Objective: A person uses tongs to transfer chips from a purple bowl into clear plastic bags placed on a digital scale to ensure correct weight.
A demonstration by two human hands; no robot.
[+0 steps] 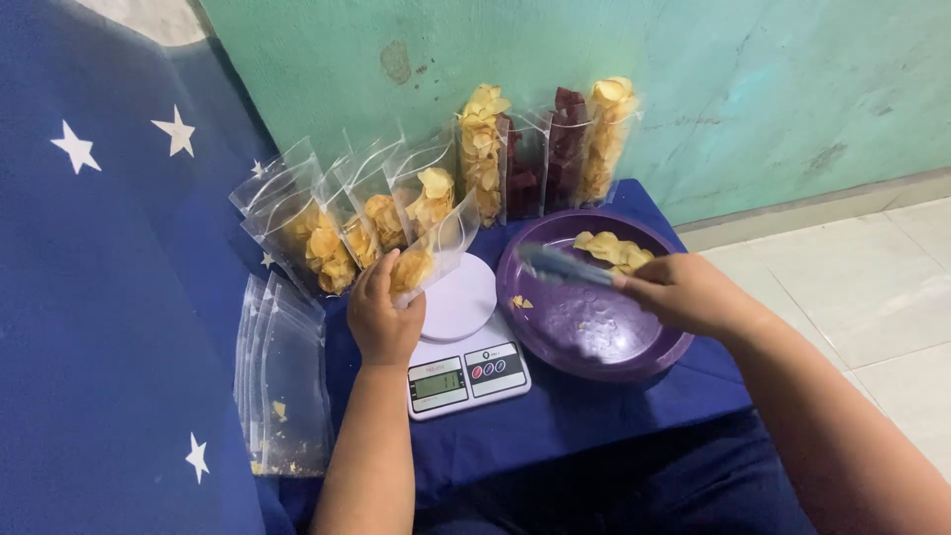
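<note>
Over the round white platform of the small digital kitchen scale (464,337), the left hand (384,317) grips a clear plastic pouch (428,260) partly filled with pale yellow chips, its open mouth tilted up and to the right. The pouch's lower end sits in the curled fingers, just above the scale's far left edge. The right hand (684,294) is closed around a pair of bluish-grey tongs (565,266), blurred, their tips pointing left over the wide round purple plastic bowl (594,297) just right of the scale. A small heap of yellow chips (612,250) lies at the bowl's far side.

Leaning against the green wall at the far edge stand tall filled pouches: two of yellow chips (482,149) and dark red ones (567,144) between them. Left of these, a row of half-filled clear pouches (332,233) slants backward. Near left, a flat stack of empty clear pouches (282,381) lies on the dark blue cloth (575,416), which bears white stars.
</note>
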